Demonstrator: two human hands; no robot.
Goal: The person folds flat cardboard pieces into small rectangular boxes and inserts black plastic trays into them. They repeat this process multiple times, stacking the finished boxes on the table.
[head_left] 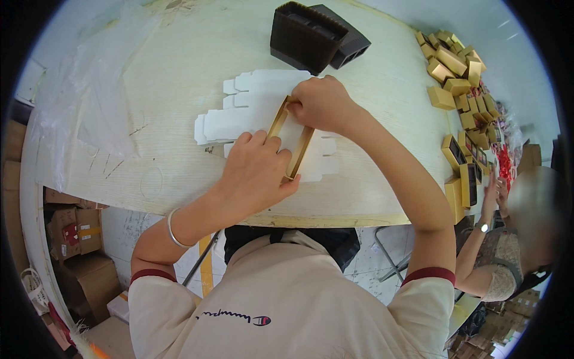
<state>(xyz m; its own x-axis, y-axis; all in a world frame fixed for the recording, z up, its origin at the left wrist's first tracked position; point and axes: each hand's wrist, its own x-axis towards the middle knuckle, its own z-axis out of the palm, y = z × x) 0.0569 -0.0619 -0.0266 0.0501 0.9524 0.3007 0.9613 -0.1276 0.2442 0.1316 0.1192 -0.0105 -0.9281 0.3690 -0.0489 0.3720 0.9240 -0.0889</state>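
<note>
Far left, clear plastic film [101,113] lies loose on the table [185,173]. Next, white die-cut card blanks [230,124] lie flat, none folded up yet. My left hand [254,164] grips the left wall and near end of a gold paperboard box [303,148], fingers curled over; my right hand [320,103], clenched, holds its far end. Box sits slantwise over the blanks, walls up, top open: part-done, I'd judge. White inside: its floor or a blank below, can't tell. Beyond, dark brown plastic trays [304,42], untouched. Far right, piled gold boxes [451,61] look formed, some showing dark insides; co-worker's hands [492,192] near them, hold unclear.
</note>
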